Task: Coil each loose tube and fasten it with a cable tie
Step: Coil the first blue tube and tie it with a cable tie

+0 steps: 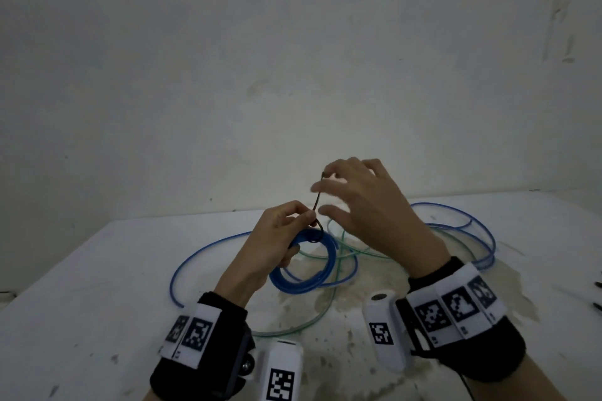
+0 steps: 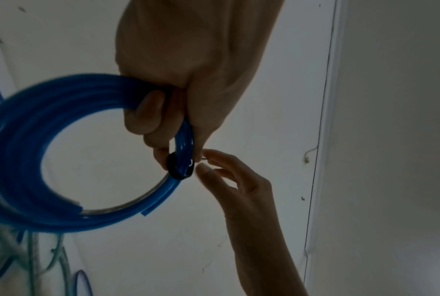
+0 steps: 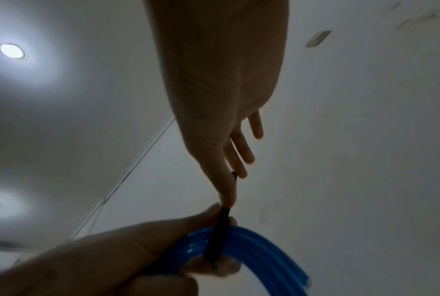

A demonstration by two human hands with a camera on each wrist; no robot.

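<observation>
A blue tube wound into a coil (image 1: 304, 265) hangs above the white table, and my left hand (image 1: 280, 238) grips its top edge. A black cable tie (image 1: 316, 202) is looped round the coil beside my left fingertips, and its tail runs up to my right hand (image 1: 355, 195). My right thumb and forefinger pinch that tail while the other fingers stay spread. In the left wrist view the coil (image 2: 36, 152) and the tie's loop (image 2: 179, 167) show clearly. In the right wrist view the tie (image 3: 220, 234) crosses the blue coil (image 3: 254, 246).
Loose tubes lie on the white table (image 1: 97, 270): a long blue tube (image 1: 202, 252) curving left, another blue loop (image 1: 469, 228) at the right, and a clear greenish tube (image 1: 338, 257) under the hands. A stained patch marks the table's middle. Small dark items (image 1: 597, 295) lie at the right edge.
</observation>
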